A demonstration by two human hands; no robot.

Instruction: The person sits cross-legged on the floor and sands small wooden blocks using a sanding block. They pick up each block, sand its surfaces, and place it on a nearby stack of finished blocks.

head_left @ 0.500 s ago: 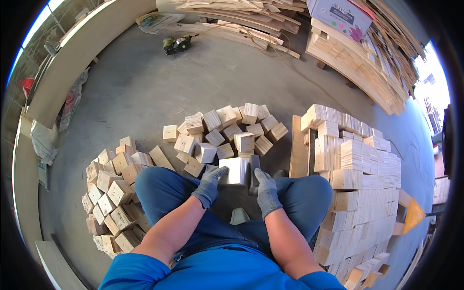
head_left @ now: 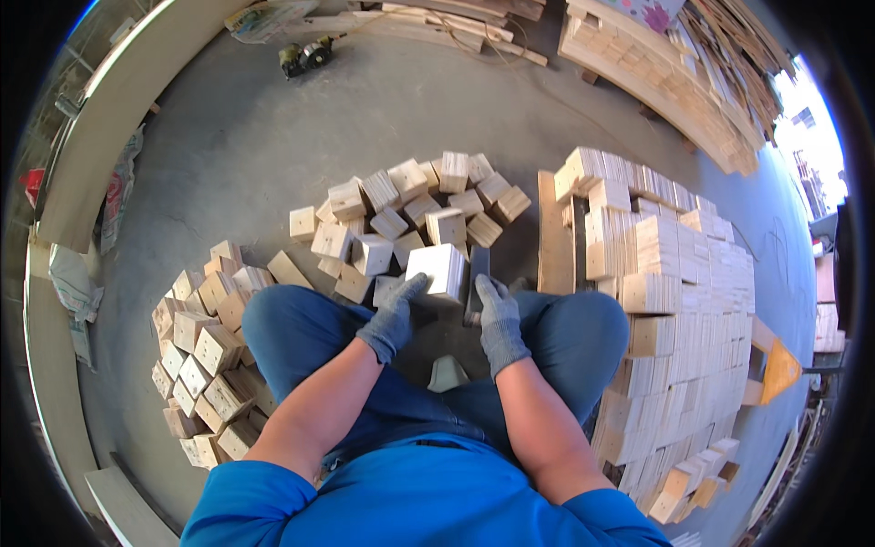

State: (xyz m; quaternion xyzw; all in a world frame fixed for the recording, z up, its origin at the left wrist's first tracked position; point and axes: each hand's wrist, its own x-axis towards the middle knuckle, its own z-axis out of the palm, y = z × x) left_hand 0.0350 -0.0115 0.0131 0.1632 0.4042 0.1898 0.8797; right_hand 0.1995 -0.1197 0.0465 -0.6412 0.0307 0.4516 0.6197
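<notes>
I'm seeing the stack (head_left: 670, 296) standing at right, likely for reach — between the knees (head_left: 579, 333), the left hand (head_left: 394, 319) is pinching a pale block (head_left: 432, 268), seemingly steadying it — the right hand (head_left: 499, 319), fingers bent, gripping a dark bar (head_left: 476, 273) just beside

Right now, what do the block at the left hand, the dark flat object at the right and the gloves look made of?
Block: wood, seemingly unfinished; pale, with layered lines down its side.
Dark flat object: metal or plastic, can't tell; dark and smooth-looking, partly hidden.
Gloves: probably knit fabric; grey, matte, snug at the cuffs.
</notes>
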